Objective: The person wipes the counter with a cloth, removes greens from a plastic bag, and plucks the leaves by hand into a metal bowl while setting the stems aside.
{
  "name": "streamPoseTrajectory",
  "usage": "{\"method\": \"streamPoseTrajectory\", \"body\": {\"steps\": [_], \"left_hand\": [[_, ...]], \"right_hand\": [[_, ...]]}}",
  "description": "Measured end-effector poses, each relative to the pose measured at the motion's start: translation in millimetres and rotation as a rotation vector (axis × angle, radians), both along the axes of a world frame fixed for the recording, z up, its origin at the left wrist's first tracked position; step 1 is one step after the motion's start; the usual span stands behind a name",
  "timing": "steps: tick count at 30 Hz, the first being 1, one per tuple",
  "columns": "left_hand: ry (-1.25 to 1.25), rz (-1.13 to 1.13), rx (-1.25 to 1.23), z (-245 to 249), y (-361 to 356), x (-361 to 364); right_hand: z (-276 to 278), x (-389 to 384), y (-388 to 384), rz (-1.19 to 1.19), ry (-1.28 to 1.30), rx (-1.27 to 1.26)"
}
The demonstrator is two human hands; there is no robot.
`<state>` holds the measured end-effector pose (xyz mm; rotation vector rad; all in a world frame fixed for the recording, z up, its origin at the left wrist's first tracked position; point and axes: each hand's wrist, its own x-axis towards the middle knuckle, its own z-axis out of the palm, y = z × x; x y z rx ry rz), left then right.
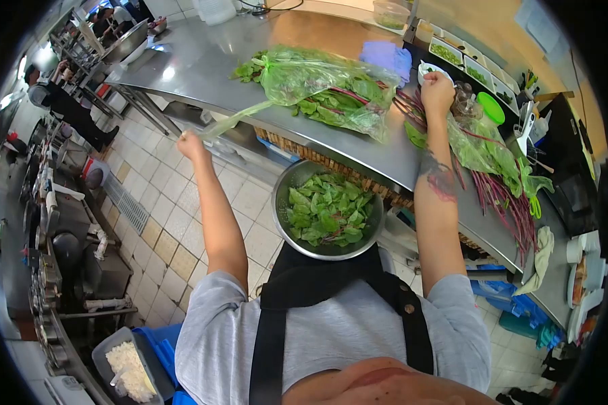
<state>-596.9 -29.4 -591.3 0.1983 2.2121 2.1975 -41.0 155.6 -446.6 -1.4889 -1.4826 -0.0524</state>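
Observation:
My left hand (190,145) is closed on the stretched, twisted end of a clear green-tinted plastic bag (304,77), off the counter's front edge. The bag lies on the counter with leafy greens (368,91) in it, their reddish-purple stems pointing right. My right hand (438,92) is a fist above the stems, beside a small white dish (427,69); what it holds, if anything, is hidden. A metal bowl (282,226) of torn green leaves (331,209) rests in front of my apron, below the counter's edge.
More purple stems (500,209) and another plastic bag (479,145) lie right on the steel counter (209,61). A green lid (490,108) and food trays (476,71) stand behind. A blue cloth (388,59) is at the back. Another person (67,101) stands far left.

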Motion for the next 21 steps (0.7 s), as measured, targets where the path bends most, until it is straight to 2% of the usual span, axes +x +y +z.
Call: {"method": "streamPoseTrajectory", "body": {"steps": [1, 3, 4, 6, 7, 9, 12, 15, 18, 21], "left_hand": [[0.280, 0.166, -0.239, 25, -3, 36], [0.819, 0.278, -0.161, 75, -12, 108], [0.972, 0.110, -0.128, 94, -13, 137], [1.241, -0.237, -0.168, 129, -18, 185], [1.353, -0.418, -0.240, 140, -18, 205], [1.410, -0.513, -0.360, 139, -1, 228], [1.407, -0.639, -0.530, 128, 29, 222], [1.190, -0.555, -0.298, 131, 57, 193], [0.687, -0.705, -0.316, 155, 84, 153], [-0.426, -1.207, 0.173, 169, 107, 129]], "right_hand": [[11, -5, -7, 0.119, 0.014, 0.105], [34, -29, -26, 0.358, 0.042, 0.306], [34, -43, -26, 0.631, 0.106, 0.321], [54, -70, -69, 0.932, -0.063, -0.221], [47, -83, -79, 0.897, -0.243, -0.185], [28, -104, -94, 0.813, -0.592, -0.104], [32, -110, -115, 0.745, -0.612, -0.187], [18, -103, -95, 0.812, -0.551, -0.295], [21, -102, -92, 0.872, -0.525, -0.422], [28, -100, -97, 0.850, -0.527, -0.488]]}}
